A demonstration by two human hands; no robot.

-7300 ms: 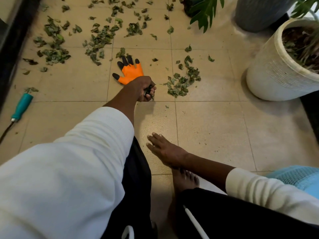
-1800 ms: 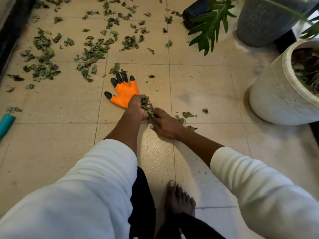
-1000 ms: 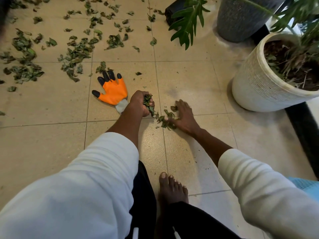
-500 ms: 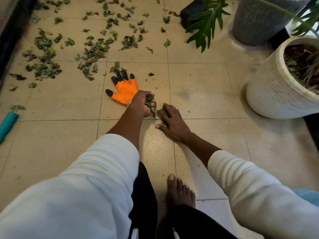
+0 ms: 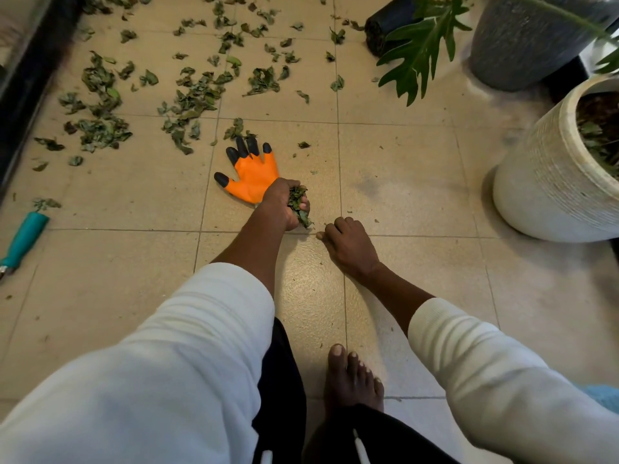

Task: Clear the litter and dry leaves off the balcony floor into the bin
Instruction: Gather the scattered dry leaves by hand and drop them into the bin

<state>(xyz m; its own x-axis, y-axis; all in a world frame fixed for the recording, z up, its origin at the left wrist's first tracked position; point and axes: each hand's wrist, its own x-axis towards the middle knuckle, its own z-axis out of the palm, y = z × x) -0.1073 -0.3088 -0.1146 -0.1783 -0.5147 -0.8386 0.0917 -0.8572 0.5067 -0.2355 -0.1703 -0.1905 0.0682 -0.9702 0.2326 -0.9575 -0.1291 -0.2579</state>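
The left hand (image 5: 283,207) is curled tight around a bunch of dry leaves (image 5: 299,205), and some of them stick out between the fingers. It sits low over the tiled floor (image 5: 398,175), near the middle of the view. The right hand (image 5: 348,244) is just beside it at about 4 o'clock, knuckles up, with its fingers curled under; I cannot tell if it holds anything. An orange glove (image 5: 249,174) with black fingertips lies flat on the floor, touching the left hand at its 10 o'clock side. Many more scattered leaves (image 5: 192,97) lie on the tiles farther off, from 10 o'clock round to 12 o'clock. A tool with a teal handle (image 5: 23,237) lies at the 9 o'clock edge. A white ribbed plant pot (image 5: 556,175) with soil and bits of leaf in it stands at 3 o'clock. A grey pot (image 5: 526,38) stands at 1 o'clock, with a big green leaf (image 5: 420,46) hanging in front of it and a black roll (image 5: 385,26) lying next to that leaf. The person wears white sleeves (image 5: 174,356) and dark trousers, and one bare foot (image 5: 351,376) rests on the floor at 6 o'clock. No bin can be seen for sure in this view.
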